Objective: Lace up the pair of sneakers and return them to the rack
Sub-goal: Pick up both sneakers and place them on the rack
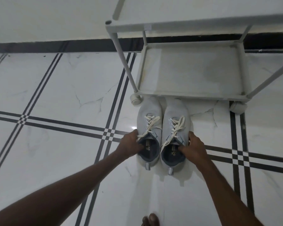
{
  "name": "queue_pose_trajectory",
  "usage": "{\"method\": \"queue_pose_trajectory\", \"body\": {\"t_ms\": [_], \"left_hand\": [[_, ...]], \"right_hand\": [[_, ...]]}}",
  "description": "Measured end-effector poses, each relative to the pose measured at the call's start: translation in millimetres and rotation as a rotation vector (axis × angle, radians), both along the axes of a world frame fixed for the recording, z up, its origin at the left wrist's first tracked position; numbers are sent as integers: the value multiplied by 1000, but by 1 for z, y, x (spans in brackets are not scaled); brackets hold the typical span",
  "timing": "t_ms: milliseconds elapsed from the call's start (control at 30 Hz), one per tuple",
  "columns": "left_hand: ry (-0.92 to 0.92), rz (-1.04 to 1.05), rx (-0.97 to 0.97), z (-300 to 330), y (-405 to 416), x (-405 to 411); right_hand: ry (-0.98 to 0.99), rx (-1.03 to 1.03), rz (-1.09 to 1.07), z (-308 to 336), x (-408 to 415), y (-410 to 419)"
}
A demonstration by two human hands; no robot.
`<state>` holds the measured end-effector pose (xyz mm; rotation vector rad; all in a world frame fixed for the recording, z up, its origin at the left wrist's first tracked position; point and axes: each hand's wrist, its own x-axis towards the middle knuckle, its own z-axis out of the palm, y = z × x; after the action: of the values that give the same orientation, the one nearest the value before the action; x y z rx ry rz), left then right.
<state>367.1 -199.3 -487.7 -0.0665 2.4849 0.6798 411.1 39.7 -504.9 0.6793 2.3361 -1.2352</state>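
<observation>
Left hand (131, 145) fingers clamped on left sneaker (148, 128) collar, right hand (192, 148) fingers likewise on right sneaker (176, 132); probably for lifting together onto rack shelf (186, 93) just beyond, laces already threaded.

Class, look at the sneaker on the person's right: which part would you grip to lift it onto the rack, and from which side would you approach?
Grip the collar of the right sneaker at its open mouth, coming from above on the outer side. The opening faces up, giving an edge to pinch, as the right hand does now; the other sneaker blocks the inner side. The rack is just ahead.
</observation>
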Motion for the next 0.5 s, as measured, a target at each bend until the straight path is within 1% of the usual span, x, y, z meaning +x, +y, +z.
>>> {"method": "queue_pose_trajectory", "body": {"t_ms": [133, 267, 333, 500], "left_hand": [[-4, 1, 25, 83, 6, 16], [18, -20, 42, 207, 10, 21], [27, 5, 70, 272, 13, 17], [80, 39, 138, 414, 22, -1]], "right_hand": [[-24, -38, -68, 81, 12, 3], [22, -79, -95, 205, 20, 10], [32, -81, -105, 271, 17, 14], [69, -45, -104, 427, -3, 28]]}}
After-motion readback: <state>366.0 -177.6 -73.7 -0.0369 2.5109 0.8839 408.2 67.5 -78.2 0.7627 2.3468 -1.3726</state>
